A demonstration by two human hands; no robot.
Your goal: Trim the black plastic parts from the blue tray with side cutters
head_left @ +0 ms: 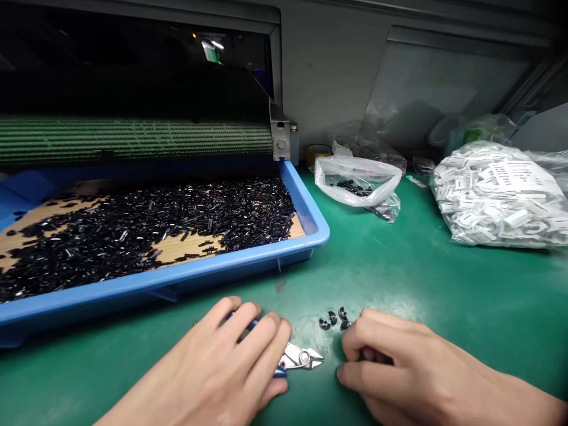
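Note:
My left hand (231,361) is wrapped round a pair of blue-handled cutting pliers (302,358) lying on the green mat, metal jaws pointing right. My right hand (390,367) rests just to the right of the jaws, its fingers curled inward and pinched; what they hold is hidden. A few small black plastic parts (332,319) lie on the mat just above the gap between my hands, touching the right fingertips.
A blue tray (248,254) full of small black parts sits at the left under a machine with a green belt (133,139). An open clear bag with black parts (355,180) and a bag of white parts (497,195) lie behind on the green mat (399,272).

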